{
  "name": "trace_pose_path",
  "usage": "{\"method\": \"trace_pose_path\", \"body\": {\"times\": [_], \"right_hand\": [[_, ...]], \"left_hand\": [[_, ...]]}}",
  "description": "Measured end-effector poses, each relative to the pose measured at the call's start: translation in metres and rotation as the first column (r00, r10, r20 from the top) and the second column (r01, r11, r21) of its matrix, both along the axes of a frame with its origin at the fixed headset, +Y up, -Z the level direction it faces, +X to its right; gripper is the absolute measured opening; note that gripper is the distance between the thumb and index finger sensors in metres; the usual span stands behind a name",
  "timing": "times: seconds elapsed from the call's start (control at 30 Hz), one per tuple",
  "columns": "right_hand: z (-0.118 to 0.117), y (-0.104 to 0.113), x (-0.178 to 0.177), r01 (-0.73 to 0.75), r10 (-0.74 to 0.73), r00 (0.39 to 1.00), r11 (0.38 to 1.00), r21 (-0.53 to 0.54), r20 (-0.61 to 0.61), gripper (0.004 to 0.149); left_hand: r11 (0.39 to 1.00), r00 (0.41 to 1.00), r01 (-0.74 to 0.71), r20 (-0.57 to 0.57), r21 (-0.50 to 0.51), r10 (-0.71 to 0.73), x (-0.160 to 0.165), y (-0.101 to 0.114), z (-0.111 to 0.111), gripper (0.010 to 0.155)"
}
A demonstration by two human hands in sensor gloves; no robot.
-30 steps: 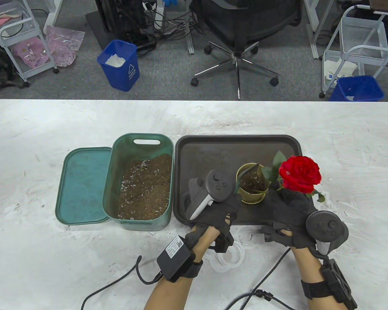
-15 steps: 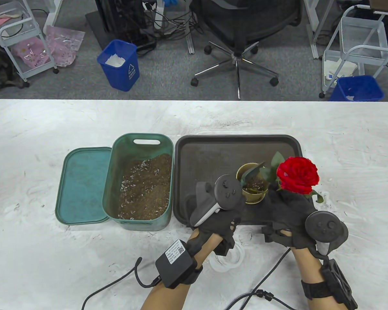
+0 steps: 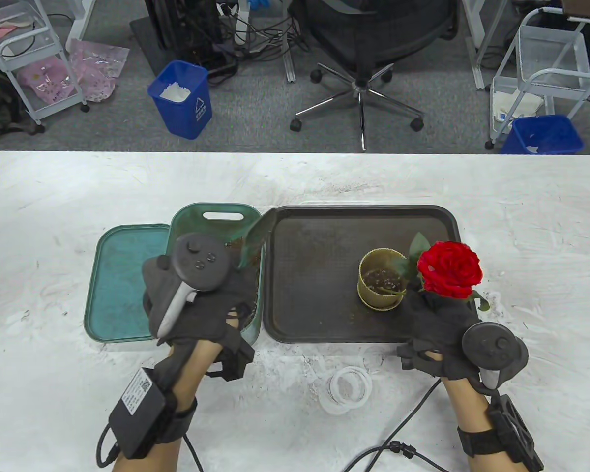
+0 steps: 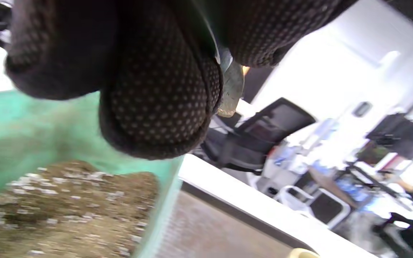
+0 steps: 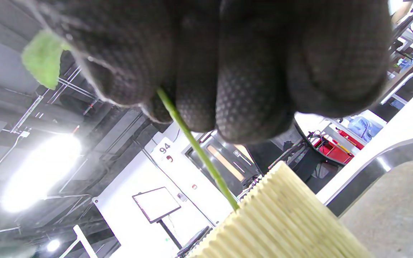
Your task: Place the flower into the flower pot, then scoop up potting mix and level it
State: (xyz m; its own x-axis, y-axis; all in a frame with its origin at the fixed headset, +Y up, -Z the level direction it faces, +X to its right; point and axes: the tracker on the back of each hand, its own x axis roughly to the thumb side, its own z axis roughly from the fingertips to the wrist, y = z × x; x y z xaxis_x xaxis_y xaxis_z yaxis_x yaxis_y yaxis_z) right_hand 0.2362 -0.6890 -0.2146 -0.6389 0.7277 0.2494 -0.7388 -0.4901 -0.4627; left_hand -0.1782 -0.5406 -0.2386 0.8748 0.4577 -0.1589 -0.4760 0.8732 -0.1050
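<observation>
Entry, change noted: my left hand [image 3: 196,300], which half a second ago hung over the yellow pot [image 3: 381,285] with the green scoop [image 3: 252,237], has swung across to the green tub of potting mix [image 4: 66,211] near the table's [image 3: 54,196] middle; its fingers [image 4: 160,96] are curled round the scoop handle, blade raised over the tub's right wall. My right hand [image 3: 440,327] has stayed put, fingers [image 5: 199,75] pinching the green stem [image 5: 195,147] so the red rose [image 3: 450,269] stands with its stem foot in the pot. Reading: flower is placed and steadied; pot holds only a shallow layer of mix, so I judge another scoop is being fetched and levelling is still ahead. Carrier: pot sits on the dark tray [image 3: 324,231], right of centre; the tub touches the tray's left side, its lid [image 3: 123,275] lying flat at the tub's left. A clear tape ring [image 3: 346,388] lies near the table's front edge. Surface: white, scuffed, dusted with soil. Room: grey carpet, office chair [image 3: 368,44], two blue bins [image 3: 182,98], wire trolleys [image 3: 29,59], cables.
</observation>
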Motion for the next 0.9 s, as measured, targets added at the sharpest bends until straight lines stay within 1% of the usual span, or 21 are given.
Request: {"method": "trace_pose_path", "body": {"times": [0.1,0.13,0.17,0.23,0.27,0.3,0.37,0.47,0.5,0.57,0.67,0.8,0.9], "right_hand": [[0.0,0.0,0.0,0.001,-0.001,1.0,1.0,0.0,0.0,0.037],[0.0,0.0,0.0,0.002,-0.002,1.0,1.0,-0.001,0.0,0.037],[0.0,0.0,0.0,0.003,-0.003,1.0,1.0,-0.001,-0.001,0.037],[0.0,0.0,-0.001,0.003,-0.003,1.0,1.0,0.0,-0.002,0.037],[0.0,0.0,-0.001,0.001,-0.001,1.0,1.0,0.0,-0.002,0.037],[0.001,0.0,-0.001,0.0,0.0,1.0,1.0,0.001,-0.003,0.037],[0.001,0.0,-0.001,0.001,-0.001,1.0,1.0,0.001,-0.005,0.037],[0.001,0.0,-0.002,-0.003,0.003,1.0,1.0,0.002,-0.006,0.037],[0.001,0.0,-0.002,-0.003,0.003,1.0,1.0,0.002,-0.007,0.037],[0.001,0.0,-0.001,0.001,-0.001,1.0,1.0,0.001,-0.007,0.037],[0.001,0.0,-0.002,0.003,-0.003,1.0,1.0,0.0,-0.007,0.037],[0.001,0.0,-0.002,0.0,0.0,1.0,1.0,0.001,-0.008,0.037],[0.001,0.0,-0.002,0.0,0.0,1.0,1.0,0.002,-0.007,0.037]], "left_hand": [[0.994,0.997,0.007,-0.069,-0.112,-0.015,-0.024,-0.007,-0.01,0.056],[0.985,0.995,0.038,-0.087,-0.165,-0.053,-0.031,-0.011,-0.014,0.056],[0.978,0.992,0.056,-0.102,-0.199,-0.078,-0.035,-0.014,-0.017,0.056],[0.951,0.986,0.081,-0.114,-0.299,-0.12,-0.041,-0.026,-0.026,0.056],[0.919,0.986,0.083,-0.103,-0.386,-0.133,-0.043,-0.034,-0.031,0.055],[0.889,0.988,0.076,-0.089,-0.452,-0.13,-0.043,-0.041,-0.035,0.055],[0.835,0.986,0.067,-0.09,-0.546,-0.137,-0.045,-0.055,-0.043,0.055],[0.785,0.976,0.104,-0.091,-0.611,-0.2,-0.046,-0.068,-0.052,0.055],[0.759,0.973,0.12,-0.076,-0.639,-0.218,-0.046,-0.074,-0.054,0.055],[0.723,0.977,0.116,-0.055,-0.681,-0.208,-0.046,-0.083,-0.057,0.054],[0.705,0.98,0.102,-0.05,-0.702,-0.192,-0.046,-0.09,-0.06,0.054],[0.705,0.994,0.002,-0.074,-0.709,-0.077,-0.048,-0.099,-0.062,0.055],[0.703,0.994,-0.052,-0.104,-0.709,-0.031,-0.051,-0.103,-0.063,0.055]]}}
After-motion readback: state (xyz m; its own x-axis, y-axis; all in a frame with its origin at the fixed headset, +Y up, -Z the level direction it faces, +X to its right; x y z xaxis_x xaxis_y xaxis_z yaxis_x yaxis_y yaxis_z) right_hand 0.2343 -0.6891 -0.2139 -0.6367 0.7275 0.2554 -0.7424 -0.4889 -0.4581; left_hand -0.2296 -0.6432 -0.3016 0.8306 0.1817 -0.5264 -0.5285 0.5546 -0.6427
